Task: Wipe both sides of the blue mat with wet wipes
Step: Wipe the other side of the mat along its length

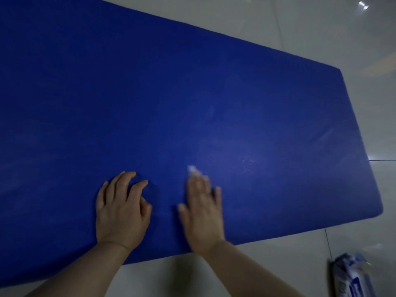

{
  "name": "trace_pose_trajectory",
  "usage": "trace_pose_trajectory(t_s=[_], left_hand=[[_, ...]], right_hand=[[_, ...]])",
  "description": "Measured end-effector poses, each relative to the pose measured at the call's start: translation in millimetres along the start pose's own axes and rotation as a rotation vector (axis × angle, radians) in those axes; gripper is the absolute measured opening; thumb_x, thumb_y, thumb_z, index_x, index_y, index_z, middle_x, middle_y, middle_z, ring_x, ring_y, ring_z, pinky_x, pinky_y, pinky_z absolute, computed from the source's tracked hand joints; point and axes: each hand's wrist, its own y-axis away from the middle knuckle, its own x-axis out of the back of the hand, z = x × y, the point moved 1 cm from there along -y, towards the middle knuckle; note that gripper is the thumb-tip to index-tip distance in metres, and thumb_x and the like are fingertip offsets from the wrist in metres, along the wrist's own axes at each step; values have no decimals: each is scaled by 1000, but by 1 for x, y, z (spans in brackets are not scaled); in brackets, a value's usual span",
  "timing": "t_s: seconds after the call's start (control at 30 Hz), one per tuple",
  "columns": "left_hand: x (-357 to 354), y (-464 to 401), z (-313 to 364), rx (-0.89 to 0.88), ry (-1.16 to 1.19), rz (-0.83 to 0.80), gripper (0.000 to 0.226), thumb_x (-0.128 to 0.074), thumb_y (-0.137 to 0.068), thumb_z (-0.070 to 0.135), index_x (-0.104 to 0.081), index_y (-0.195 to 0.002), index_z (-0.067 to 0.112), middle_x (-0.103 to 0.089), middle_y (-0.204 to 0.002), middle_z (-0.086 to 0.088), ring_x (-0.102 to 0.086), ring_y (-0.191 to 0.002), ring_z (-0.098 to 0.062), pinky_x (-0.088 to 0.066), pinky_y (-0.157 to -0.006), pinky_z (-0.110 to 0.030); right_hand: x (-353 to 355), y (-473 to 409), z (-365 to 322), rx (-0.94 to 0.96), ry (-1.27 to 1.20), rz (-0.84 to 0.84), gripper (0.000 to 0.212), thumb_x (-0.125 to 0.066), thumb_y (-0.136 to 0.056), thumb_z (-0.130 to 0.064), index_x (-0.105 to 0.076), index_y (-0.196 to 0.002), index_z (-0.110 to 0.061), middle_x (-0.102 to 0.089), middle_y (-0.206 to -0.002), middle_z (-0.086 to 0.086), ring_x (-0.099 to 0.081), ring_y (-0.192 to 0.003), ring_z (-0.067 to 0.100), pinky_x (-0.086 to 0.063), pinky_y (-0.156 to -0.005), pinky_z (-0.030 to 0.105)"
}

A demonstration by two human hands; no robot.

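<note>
A large blue mat (192, 93) lies flat on the pale tiled floor and fills most of the view. My left hand (121, 211) rests on the mat near its front edge, fingers bent with their tips on the surface and nothing in it. My right hand (202, 213) lies flat beside it, blurred, and presses a small white wet wipe (192, 169) against the mat; only a bit of the wipe shows past the fingertips. A faint pale smear marks the mat to the right of that hand.
A blue and white pack of wet wipes (353, 275) lies on the floor at the lower right, off the mat. Glossy grey floor tiles (321, 28) surround the mat at the back, right and front.
</note>
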Motion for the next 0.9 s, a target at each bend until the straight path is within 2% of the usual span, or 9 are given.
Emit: trace_pose_trajectory(t_s=[0.1, 0.27, 0.3, 0.5, 0.57, 0.67, 0.73, 0.8, 0.9], left_hand=[[1, 1, -1, -10, 1, -1, 44, -33, -82, 27, -66, -108, 11, -52, -128, -13, -44, -123, -30, -24, -108, -50], [-2, 0, -1, -9, 4, -5, 46, -33, -83, 28, -67, -108, 10, -52, -129, -13, -45, -123, -32, -23, -110, -49], [-3, 0, -2, -8, 2, -11, 46, -33, -83, 28, -66, -108, 10, -52, -130, -13, -45, -123, -32, -23, -110, -49], [-1, 0, 0, 2, 2, -26, 46, -32, -82, 29, -67, -107, 11, -53, -129, -13, -46, -123, -31, -23, -109, -50], [-2, 0, -1, -7, 6, -12, 46, -33, -82, 28, -67, -107, 11, -53, -129, -12, -45, -123, -31, -23, -110, -49], [-4, 1, -1, -18, 1, 13, 46, -34, -82, 28, -67, -108, 10, -52, -129, -13, -44, -124, -31, -22, -110, -49], [-6, 1, -1, -17, -1, 23, 46, -34, -82, 28, -67, -108, 10, -52, -129, -13, -44, -124, -31, -22, -110, -49], [-6, 1, -1, -11, -2, 27, 47, -33, -82, 29, -68, -108, 10, -53, -129, -13, -45, -123, -32, -23, -109, -49], [-4, 0, 0, -15, 8, 44, 46, -33, -81, 29, -68, -105, 11, -53, -128, -12, -46, -122, -31, -25, -108, -50]], right_hand=[[7, -10, 1, 238, 106, -16, 63, -24, -95, -48, -15, -151, -20, -10, -158, -7, -17, -144, 15, -17, -114, 44], [31, -46, 119, -593, -53, 34, 59, -16, -100, -41, 4, -151, -20, 2, -160, -3, 4, -146, 14, 1, -118, 45], [32, -53, 122, -648, -62, 39, 60, -13, -100, -43, 6, -151, -19, 5, -160, -3, 7, -146, 14, 2, -118, 46], [18, -59, 35, 82, -29, -34, 68, 0, -92, -55, 6, -151, -24, 12, -157, -14, 15, -143, 5, 12, -115, 33], [23, -64, 72, -91, -25, 55, 63, -11, -95, -49, 4, -152, -26, 3, -158, -13, 6, -144, 5, 5, -116, 36], [35, -72, 146, -618, -87, 104, 59, -21, -101, -39, 2, -152, -22, -2, -160, -4, 0, -146, 13, -1, -117, 45], [38, -84, 154, -734, -113, 81, 59, -19, -102, -39, 2, -152, -17, 1, -160, -2, 2, -146, 16, 0, -117, 46], [34, -95, 118, -565, -89, 157, 60, -21, -101, -39, -2, -152, -16, -4, -160, -2, -2, -146, 16, -3, -117, 45], [23, -91, 26, -53, -83, 74, 67, -8, -94, -49, -5, -153, -17, -2, -159, -8, 0, -146, 12, -2, -116, 42]])
